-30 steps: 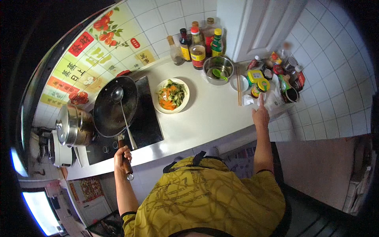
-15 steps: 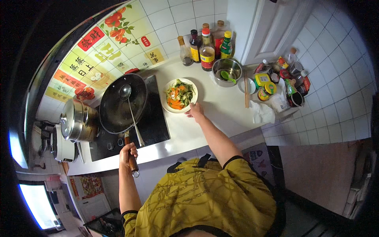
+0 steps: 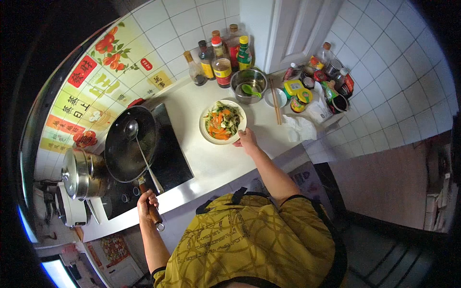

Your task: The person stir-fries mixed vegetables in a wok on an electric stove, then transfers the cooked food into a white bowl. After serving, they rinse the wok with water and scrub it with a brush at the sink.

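My left hand (image 3: 147, 205) is closed around the wooden handle of a dark wok (image 3: 120, 156) at the left. A long-handled metal ladle (image 3: 131, 128) rests in the wok, its shaft crossing the rim towards my left hand. The wok sits over the black cooktop (image 3: 168, 158), with residue on its inner surface. My right hand (image 3: 247, 139) grips the near right rim of a pale plate (image 3: 205, 130), fingers partly hidden beneath it. Sliced orange and green vegetables (image 3: 223, 121) fill the plate, which is over the white counter to the right of the cooktop.
Several sauce bottles (image 3: 222, 69) stand along the back wall. A steel pot (image 3: 247, 96) with a green spoon (image 3: 250, 91), chopsticks (image 3: 275, 103), a small bowl (image 3: 281, 98), jars (image 3: 301, 101) and a crumpled white cloth or tissue (image 3: 300, 129) lie rightward. A lidded steamer pot (image 3: 79, 173) stands far left.
The plate has moved right along the counter with my right hand, away from the cooktop and closer to the steel pot. My left hand keeps its hold on the wok. The whole view has shifted.
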Tool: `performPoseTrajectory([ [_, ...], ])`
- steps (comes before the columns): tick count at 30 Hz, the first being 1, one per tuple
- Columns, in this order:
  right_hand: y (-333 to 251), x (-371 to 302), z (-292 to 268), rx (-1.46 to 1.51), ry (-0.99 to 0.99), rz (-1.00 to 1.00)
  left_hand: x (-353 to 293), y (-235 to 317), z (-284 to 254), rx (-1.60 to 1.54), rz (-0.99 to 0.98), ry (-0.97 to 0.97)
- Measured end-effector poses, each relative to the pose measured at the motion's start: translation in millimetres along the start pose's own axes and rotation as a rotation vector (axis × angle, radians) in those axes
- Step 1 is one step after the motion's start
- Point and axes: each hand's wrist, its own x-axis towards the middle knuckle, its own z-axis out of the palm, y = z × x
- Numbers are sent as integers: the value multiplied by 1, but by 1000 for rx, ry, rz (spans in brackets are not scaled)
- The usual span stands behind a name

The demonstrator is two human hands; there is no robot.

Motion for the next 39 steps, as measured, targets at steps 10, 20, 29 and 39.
performPoseTrajectory([
  [10, -19, -30, -88, -520, 384, -490, -4, -2, 3, 104, 98, 70],
  [20, -2, 20, -184, -914, 734, -275, -4, -3, 24, 107, 80, 151],
  [29, -15, 26, -165, -858, 522, -490, -16, 13, 11, 210, -36, 52],
  [39, -28, -62, -144, -768, 770, -811, -3, 13, 24, 146, -53, 100],
])
